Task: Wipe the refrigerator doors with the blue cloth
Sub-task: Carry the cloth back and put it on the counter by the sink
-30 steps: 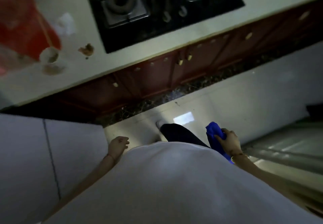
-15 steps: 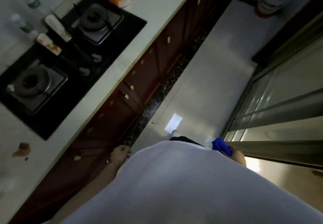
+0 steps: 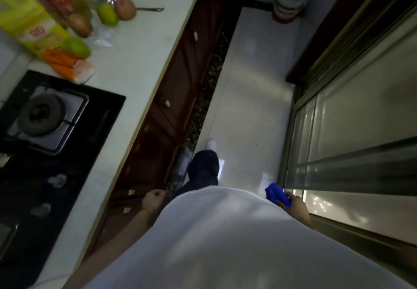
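Head view, dim light, looking down the person's white-shirted torso (image 3: 225,243) at a pale tiled floor (image 3: 248,108). Right hand (image 3: 293,206) low at the right side, fingers curled round the bunched blue cloth (image 3: 277,193); the cloth sticks out forward of the fist, near the metal-framed glass sliding door (image 3: 349,142) on the right. Left hand (image 3: 153,200) hangs at the left side, fingers loosely curled, holding nothing, in front of the dark red wooden cabinet fronts (image 3: 180,99). White desk (image 3: 135,63) at left carries a black gas hob (image 3: 45,142), a yellow-green packet (image 3: 33,26), and round fruit (image 3: 107,14). No refrigerator identifiable.
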`<state>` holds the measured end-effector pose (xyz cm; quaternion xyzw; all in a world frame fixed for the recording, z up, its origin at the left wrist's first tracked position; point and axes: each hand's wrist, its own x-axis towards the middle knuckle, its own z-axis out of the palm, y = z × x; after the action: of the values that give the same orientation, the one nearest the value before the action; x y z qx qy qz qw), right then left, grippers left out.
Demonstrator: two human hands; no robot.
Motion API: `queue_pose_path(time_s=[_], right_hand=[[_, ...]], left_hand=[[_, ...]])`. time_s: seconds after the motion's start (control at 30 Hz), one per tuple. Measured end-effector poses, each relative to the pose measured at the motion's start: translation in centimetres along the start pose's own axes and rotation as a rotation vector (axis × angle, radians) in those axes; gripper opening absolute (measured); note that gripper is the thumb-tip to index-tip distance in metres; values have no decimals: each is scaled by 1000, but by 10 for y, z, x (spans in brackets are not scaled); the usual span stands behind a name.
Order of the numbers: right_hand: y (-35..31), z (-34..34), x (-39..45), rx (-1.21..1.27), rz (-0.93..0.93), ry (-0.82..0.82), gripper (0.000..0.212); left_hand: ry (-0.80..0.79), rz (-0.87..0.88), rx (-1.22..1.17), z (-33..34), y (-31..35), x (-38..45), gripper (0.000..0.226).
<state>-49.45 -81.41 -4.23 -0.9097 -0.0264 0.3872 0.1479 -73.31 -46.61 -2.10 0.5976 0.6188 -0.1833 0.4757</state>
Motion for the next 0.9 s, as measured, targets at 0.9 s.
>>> queue_pose_path(time_s=[0.9], right_hand=[[-227, -353, 414, 213, 261, 154, 35]], left_hand=[[-113, 246, 287, 36, 660, 275, 18]])
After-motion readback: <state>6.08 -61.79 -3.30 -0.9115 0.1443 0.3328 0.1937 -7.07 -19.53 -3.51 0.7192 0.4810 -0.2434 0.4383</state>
